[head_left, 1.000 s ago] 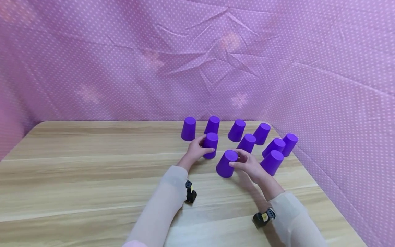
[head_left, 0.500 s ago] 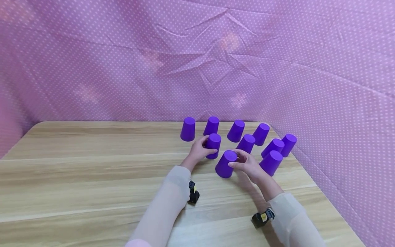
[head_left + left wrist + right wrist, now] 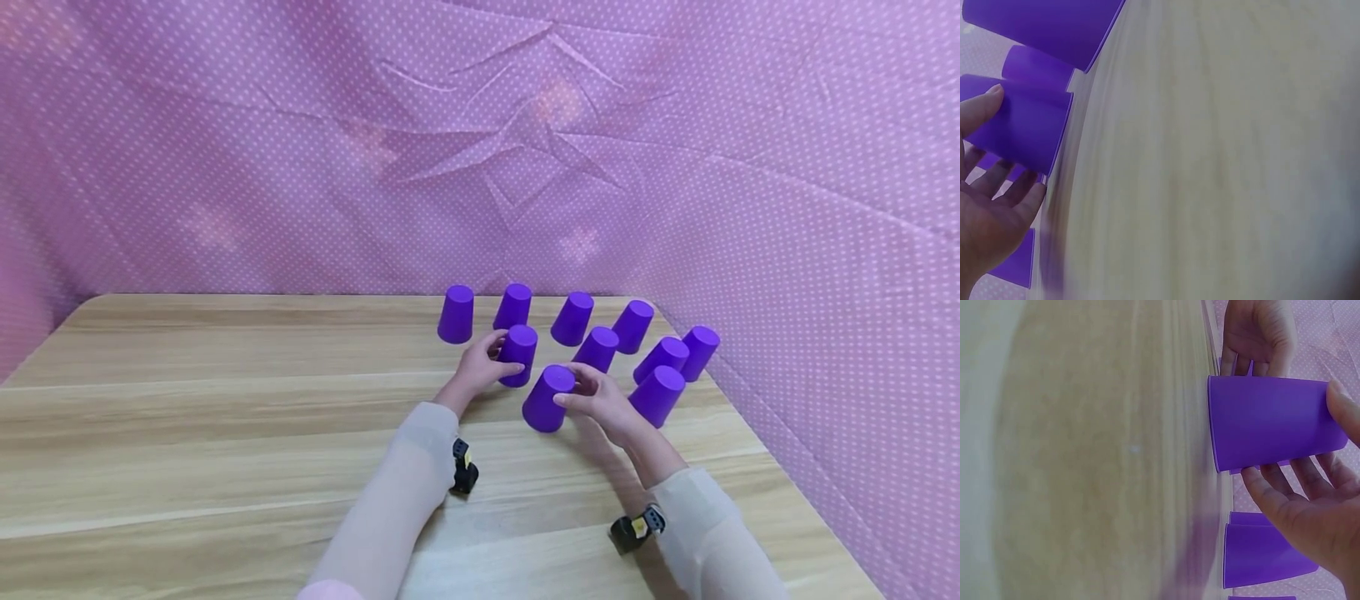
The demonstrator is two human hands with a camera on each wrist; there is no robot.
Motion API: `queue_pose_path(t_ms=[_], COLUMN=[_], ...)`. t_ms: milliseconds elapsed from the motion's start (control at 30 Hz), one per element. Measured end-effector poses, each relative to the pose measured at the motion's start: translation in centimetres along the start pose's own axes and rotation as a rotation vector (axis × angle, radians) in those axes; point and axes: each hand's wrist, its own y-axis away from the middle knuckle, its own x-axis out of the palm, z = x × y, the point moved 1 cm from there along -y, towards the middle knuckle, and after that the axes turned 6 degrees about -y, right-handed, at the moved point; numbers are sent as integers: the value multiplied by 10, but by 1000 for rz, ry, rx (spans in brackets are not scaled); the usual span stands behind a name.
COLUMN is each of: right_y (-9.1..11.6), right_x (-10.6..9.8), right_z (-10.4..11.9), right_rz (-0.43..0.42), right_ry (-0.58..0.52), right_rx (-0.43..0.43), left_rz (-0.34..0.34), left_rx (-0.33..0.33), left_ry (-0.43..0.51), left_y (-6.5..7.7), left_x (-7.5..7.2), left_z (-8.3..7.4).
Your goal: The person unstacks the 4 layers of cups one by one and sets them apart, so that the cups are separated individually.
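Note:
All the purple cups stand upside down on the wooden table. My left hand (image 3: 480, 367) has its thumb and fingers around one cup (image 3: 520, 354). In the left wrist view, the thumb lies across that cup's side (image 3: 1025, 125) and the fingers reach along its lower part. Nearer to me, my right hand (image 3: 606, 406) holds another cup (image 3: 546, 404) from its right side. The right wrist view shows this cup (image 3: 1272, 422) between thumb and fingers, the thumb near its narrow base.
Several more cups stand behind and to the right, such as a back-left cup (image 3: 455, 315), a middle cup (image 3: 597, 350) and a right cup (image 3: 657, 398). Pink dotted cloth (image 3: 300, 167) hangs behind and right of the table (image 3: 187, 417).
My left hand has pushed its cup slightly to the right, nearer the right hand's cup, then eased back a little to the left. The right hand and its cup have hardly moved.

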Motion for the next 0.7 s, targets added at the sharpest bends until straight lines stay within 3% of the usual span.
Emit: queue_pose_path(t_ms=[200,333,433,533,700], right_y=[1,2,2,2,2], right_x=[2,3,4,4,4], right_z=[3,5,6,6,7], right_rz=[0,4,8,10,8], right_ry=[12,5,-4,9,41], right_rx=[-9,-5,1,4,14], left_rz=[19,34,34,35,48], left_rx=[13,29,20,21,39], left_ry=[52,103,104,75,65], left_y=[5,15,16,10,16], left_x=[-8,-15,-17,-17,-28], left_z=[-1,-14,-14,-2,-7])
